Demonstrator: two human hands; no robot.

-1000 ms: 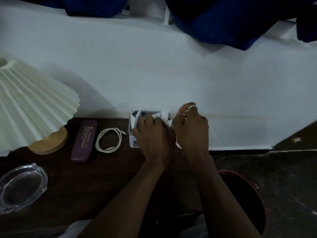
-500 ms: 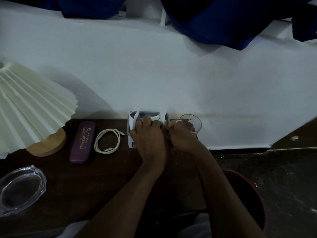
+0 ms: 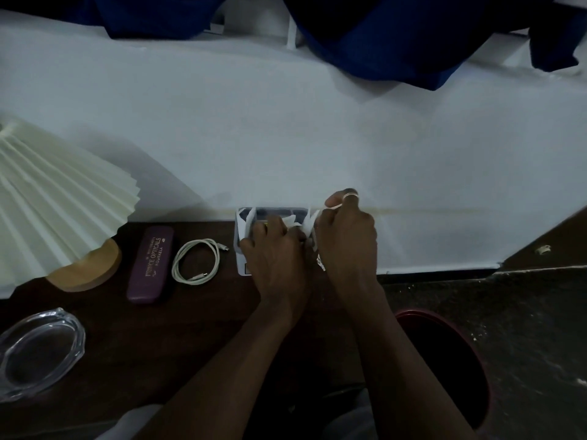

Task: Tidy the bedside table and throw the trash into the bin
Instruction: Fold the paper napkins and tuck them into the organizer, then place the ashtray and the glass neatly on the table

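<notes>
The white box (image 3: 243, 249) sits at the table (image 3: 158, 338) rear edge, holding white paper pieces (image 3: 290, 221). Left hand (image 3: 278, 258) and right hand (image 3: 347, 239) are both closed on these pieces. The red bin (image 3: 444, 328) stands on the floor right of the table; its contents cannot be determined.

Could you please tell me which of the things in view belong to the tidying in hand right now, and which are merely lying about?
In hand:
- left hand and right hand, both working at the white box
- white paper scraps at the box
- red bin, beside the table

Lying about:
- purple glasses case
- coiled white cable
- pleated lamp
- glass dish
</notes>
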